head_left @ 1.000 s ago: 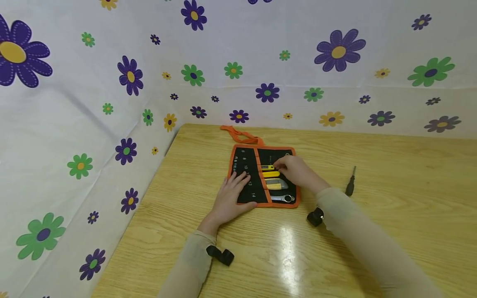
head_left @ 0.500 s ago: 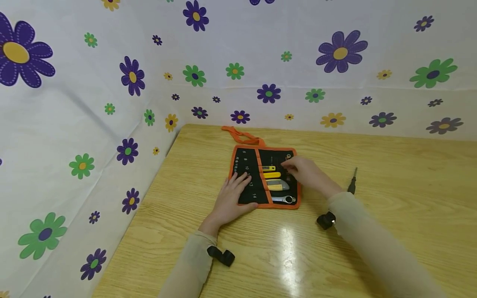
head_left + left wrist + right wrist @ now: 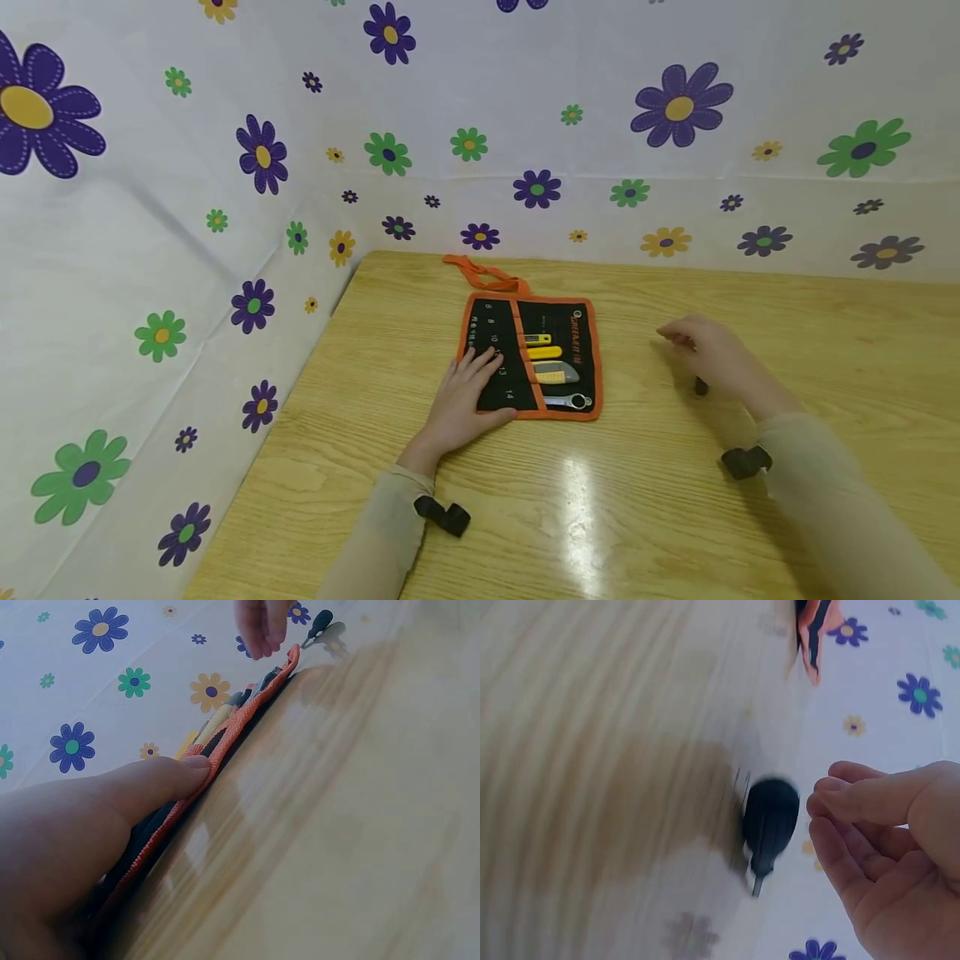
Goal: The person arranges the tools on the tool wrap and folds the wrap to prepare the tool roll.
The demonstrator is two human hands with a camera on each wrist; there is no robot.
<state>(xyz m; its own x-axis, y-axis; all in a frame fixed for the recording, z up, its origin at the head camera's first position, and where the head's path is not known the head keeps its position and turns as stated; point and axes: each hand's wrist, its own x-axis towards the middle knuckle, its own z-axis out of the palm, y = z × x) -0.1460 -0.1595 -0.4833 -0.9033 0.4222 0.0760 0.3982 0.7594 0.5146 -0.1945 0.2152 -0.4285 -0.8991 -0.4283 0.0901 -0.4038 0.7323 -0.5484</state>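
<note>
My left hand point(image 3: 463, 406) rests with fingers spread on the left part of a black tool roll point(image 3: 540, 315) edged in orange. In the left wrist view, the left thumb point(image 3: 161, 784) lies on the roll's orange border. Tucked in the roll's pockets are a utility knife point(image 3: 557, 375), a ring spanner point(image 3: 572, 402) and two slim yellow tools. To the right of the roll, my right hand point(image 3: 712, 360) hovers over the table with its fingers loosely bent, holding nothing. Close by lies a black-handled screwdriver point(image 3: 770, 817), mostly hidden under that hand in the head view.
An orange tie strap point(image 3: 483, 271) trails from the roll's far edge. The wooden table point(image 3: 637, 500) meets a flower-printed white cloth point(image 3: 585, 158) at the back and left. A black wrist camera point(image 3: 746, 462) sits on each sleeve.
My right hand has left the tool roll and moved right to above the screwdriver, uncovering the roll's right side with its printed lettering. The left hand stays put.
</note>
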